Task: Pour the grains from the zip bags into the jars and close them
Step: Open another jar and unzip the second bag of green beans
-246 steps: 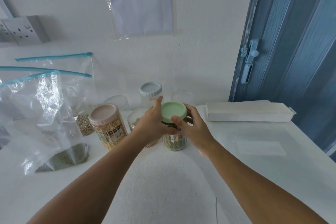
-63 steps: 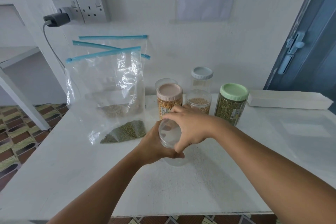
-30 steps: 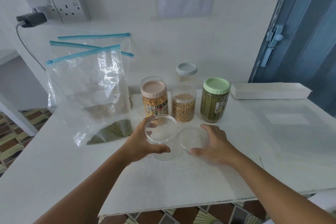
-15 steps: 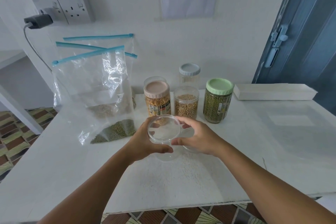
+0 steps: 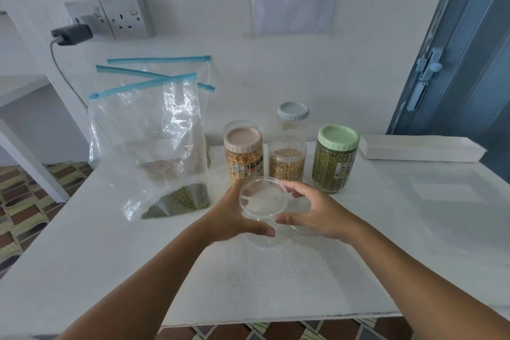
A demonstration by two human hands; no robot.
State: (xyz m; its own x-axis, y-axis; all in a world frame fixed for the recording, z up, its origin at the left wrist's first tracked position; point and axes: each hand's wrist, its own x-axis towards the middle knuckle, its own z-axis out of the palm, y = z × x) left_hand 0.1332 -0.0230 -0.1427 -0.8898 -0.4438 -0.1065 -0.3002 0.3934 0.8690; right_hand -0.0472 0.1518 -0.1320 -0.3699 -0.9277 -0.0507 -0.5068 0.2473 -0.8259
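Left hand (image 5: pixel 231 218) grips an empty clear jar (image 5: pixel 262 212) that stands on the white desk (image 5: pixel 414 229), thumb curled across its near side and fingers wrapped behind it. The jar's mouth is open and faces up toward the camera. Right hand (image 5: pixel 317 215) hovers just beside the jar on its right, fingers loosely bent and holding nothing, the fingertips close to the jar's rim. Under this hand a clear lid (image 5: pixel 303 229) lies flat on the desk, partly hidden by the palm.

Behind the hands stands a row of jars. On the left is a jar with a pink lid (image 5: pixel 243 157), filled with yellow grains. In the middle is a lidless jar (image 5: pixel 287 159) holding pale round beans. On the right is a jar with a green lid (image 5: pixel 335 159), full of green beans. Farther back, near the wall, is a jar with a grey lid (image 5: pixel 293 121), and another clear jar (image 5: pixel 240 125) shows behind the pink-lidded one.

To the left, three zip bags with blue seals lean against the wall. The front bag (image 5: pixel 154 146) holds green beans in its bottom corner; a bag behind it (image 5: pixel 165 170) holds pale grains. A long white box (image 5: pixel 419 149) lies at the right rear of the desk, next to a blue door (image 5: pixel 469 63).
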